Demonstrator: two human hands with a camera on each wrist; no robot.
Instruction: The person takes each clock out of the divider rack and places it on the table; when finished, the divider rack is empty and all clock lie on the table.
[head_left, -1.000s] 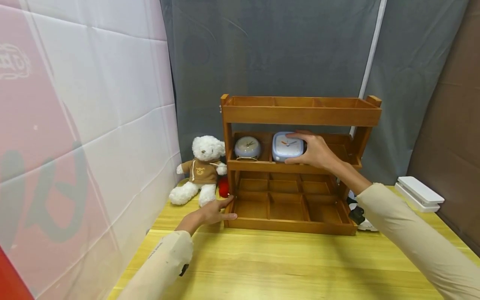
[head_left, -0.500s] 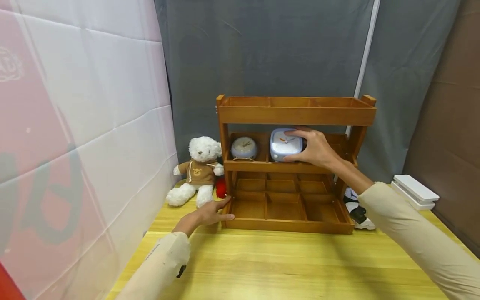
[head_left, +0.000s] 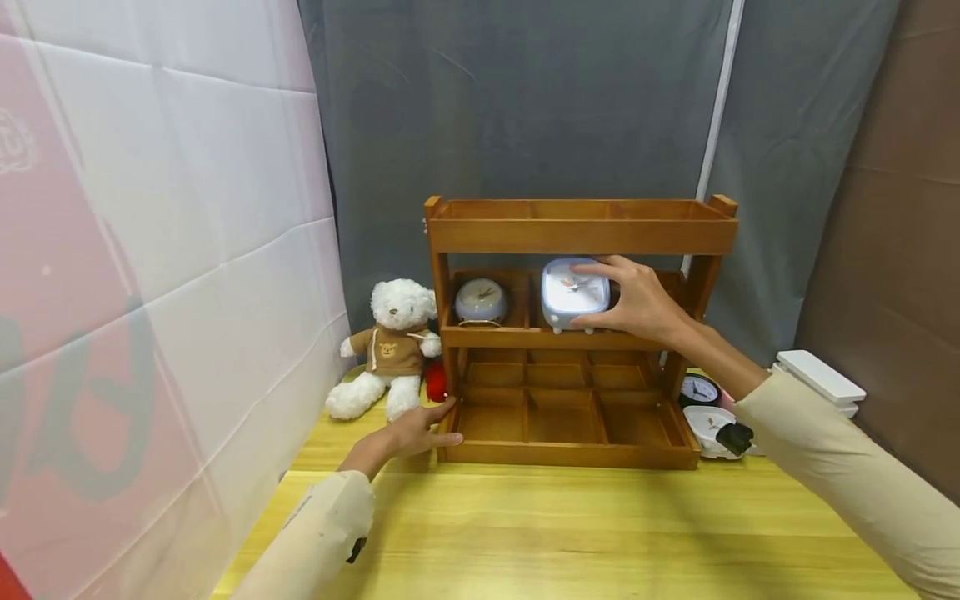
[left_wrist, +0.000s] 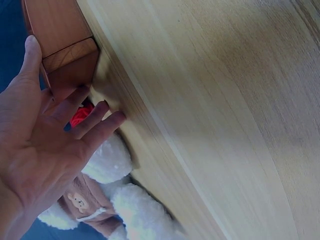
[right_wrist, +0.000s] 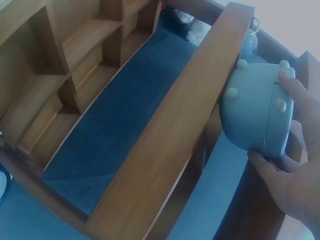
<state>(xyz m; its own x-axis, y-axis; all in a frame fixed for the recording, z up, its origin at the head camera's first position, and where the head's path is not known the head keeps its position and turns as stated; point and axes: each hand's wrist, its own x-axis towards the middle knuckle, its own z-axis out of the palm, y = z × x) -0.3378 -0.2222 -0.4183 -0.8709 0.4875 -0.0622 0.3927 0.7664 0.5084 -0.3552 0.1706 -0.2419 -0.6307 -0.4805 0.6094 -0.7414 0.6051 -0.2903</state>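
Observation:
My right hand (head_left: 636,298) pinches a light-blue square alarm clock (head_left: 561,312) between thumb and fingers at its right side. The clock is at the front of the middle tier of a brown wooden shelf (head_left: 570,454), its small feet showing over the front rail. From below, the right wrist view shows its rounded blue body (right_wrist: 255,107) with white knobby feet, the fingers of my right hand (right_wrist: 295,165) around one end. A round clock (head_left: 481,302) sits in the left compartment of that tier. My left hand (head_left: 415,429) touches the shelf's lower left corner, fingers extended.
Left of the shelf sits a white teddy bear (head_left: 396,350) in a brown hoodie, with a red object (head_left: 437,382) beside it. A black round clock (head_left: 699,389) and a white clock (head_left: 708,427) lie at the right. Farther right is a white flat object (head_left: 819,377).
My right hand has brought the blue alarm clock slightly forward, and its feet have come into view. My left hand stays at the shelf corner. The head view has shifted a little.

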